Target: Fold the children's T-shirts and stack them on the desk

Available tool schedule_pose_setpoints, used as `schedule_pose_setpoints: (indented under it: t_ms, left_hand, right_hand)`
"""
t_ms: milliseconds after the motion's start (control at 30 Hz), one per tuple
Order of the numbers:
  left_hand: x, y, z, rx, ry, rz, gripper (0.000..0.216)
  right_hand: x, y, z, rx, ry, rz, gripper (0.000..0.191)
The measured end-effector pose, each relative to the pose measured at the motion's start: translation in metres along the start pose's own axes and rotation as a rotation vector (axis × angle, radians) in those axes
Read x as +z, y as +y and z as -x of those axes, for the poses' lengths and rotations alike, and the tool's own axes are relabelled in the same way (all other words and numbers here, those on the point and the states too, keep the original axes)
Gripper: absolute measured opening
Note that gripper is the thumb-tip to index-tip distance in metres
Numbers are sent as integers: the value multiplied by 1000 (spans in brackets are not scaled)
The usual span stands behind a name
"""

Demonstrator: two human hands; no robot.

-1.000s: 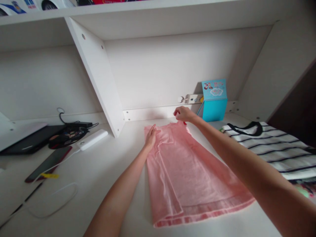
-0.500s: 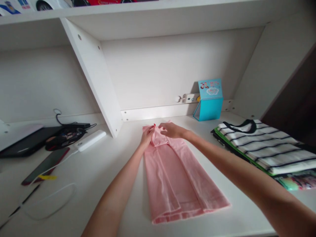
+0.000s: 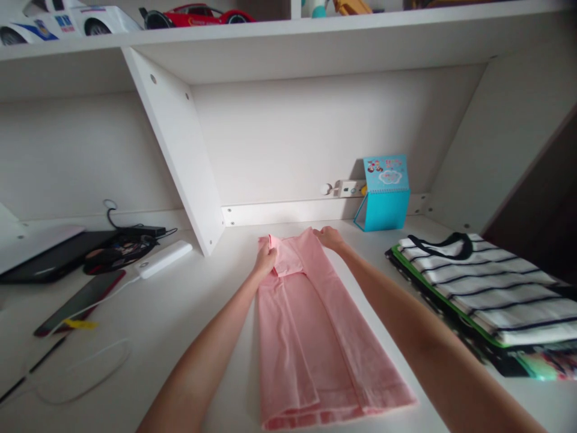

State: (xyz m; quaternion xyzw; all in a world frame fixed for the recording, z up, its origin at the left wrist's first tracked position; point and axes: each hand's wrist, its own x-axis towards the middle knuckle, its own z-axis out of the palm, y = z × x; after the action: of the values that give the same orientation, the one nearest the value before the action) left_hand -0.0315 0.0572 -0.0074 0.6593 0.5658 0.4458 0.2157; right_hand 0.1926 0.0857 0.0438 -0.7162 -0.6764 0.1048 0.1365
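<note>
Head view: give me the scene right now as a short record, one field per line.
Garment: pink, flat on white desk, both sides folded inward
Left hand: grips its upper left edge, thumb on top
Right hand: at its upper right corner
Right side: striped top over other clothes
Back: standing blue calendar
Shelf above: red toy car

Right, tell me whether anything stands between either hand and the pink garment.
Nothing visible does: the left hand holds the pink garment near its far left corner; the right hand is at its far right corner. The blue calendar stands farther right.
</note>
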Motion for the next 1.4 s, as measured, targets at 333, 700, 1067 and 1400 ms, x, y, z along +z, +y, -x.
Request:
schedule_pose_setpoints:
  t_ms: [333,700,1067,1400]
  left_hand:
    - [5,6,-2,-44,90,-62,31]
    - [1,16,4,-30,167,-150,27]
    - [-9,32,1,-5,-146,-399,52]
    - [-7,50,27,228,-190,-838,54]
  right_hand:
    - [30,-6,-26,231,27,-59,32]
    - [39,-12,-23,227,73,41,32]
    - [9,-15,52,-415,94,109,40]
    - [-1,23,154,-707,-119,138,69]
